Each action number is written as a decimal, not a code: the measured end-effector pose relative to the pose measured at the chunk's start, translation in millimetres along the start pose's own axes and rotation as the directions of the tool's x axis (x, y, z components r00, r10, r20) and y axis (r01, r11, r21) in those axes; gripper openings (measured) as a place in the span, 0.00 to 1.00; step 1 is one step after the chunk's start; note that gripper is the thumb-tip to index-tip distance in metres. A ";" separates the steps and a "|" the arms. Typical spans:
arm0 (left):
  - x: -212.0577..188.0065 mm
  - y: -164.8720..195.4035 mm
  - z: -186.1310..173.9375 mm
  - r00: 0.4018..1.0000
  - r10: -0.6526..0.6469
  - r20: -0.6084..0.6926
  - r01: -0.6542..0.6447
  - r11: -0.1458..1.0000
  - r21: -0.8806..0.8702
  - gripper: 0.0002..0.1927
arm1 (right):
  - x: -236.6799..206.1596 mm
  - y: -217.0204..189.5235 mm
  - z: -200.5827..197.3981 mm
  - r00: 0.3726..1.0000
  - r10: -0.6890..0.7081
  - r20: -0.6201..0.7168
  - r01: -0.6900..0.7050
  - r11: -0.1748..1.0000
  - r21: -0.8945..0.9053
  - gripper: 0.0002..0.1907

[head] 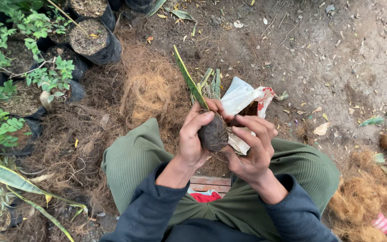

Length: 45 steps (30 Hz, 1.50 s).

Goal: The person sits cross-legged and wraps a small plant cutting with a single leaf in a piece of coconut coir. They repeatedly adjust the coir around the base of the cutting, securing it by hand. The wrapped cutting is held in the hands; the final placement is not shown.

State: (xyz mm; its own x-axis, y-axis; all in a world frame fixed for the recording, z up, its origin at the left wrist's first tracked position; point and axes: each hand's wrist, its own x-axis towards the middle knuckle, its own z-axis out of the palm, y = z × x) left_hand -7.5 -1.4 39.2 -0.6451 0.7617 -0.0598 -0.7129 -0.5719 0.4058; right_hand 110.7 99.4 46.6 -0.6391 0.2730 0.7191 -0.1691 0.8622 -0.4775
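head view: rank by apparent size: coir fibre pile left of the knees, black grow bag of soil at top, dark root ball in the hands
1. coir fibre pile, largest by far.
2. black grow bag.
3. root ball, gripped by left hand and right hand.
The last two look close; the root ball is nearer the camera and partly covered, so their order is unsure.

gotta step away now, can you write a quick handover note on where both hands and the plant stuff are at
Left hand: gripping the dark root ball of a long-leafed plant.
Right hand: fingers on the root ball's other side, against the white plastic bag.
Done: the root ball is bare and out of any pot.
Left: it is not yet in the bag.
Nearby: coconut fibre pile, potted plants in black bags on the left.
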 end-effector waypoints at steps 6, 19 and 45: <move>5.5 -1.7 -10.5 0.994 0.025 -0.110 0.003 0.968 0.253 0.16 | 3.4 1.2 -2.3 0.999 0.016 0.052 -0.015 1.000 -0.016 0.21; -4.4 -3.3 -9.1 0.998 -0.036 0.055 0.018 0.952 0.305 0.22 | 11.3 -3.3 -15.3 0.972 -0.032 0.232 0.066 0.988 -0.139 0.33; -6.0 -7.2 -13.2 0.999 0.041 0.026 -0.047 0.953 0.298 0.22 | 4.3 6.6 -5.4 0.984 -0.092 0.149 0.093 0.996 0.000 0.28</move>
State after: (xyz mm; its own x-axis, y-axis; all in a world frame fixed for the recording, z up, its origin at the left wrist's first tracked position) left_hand -2.1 -5.8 24.6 -0.6661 0.7457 -0.0194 -0.5677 -0.4899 0.6616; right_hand 110.8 108.6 49.3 -0.7258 0.1256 0.6764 -0.2281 0.8837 -0.4088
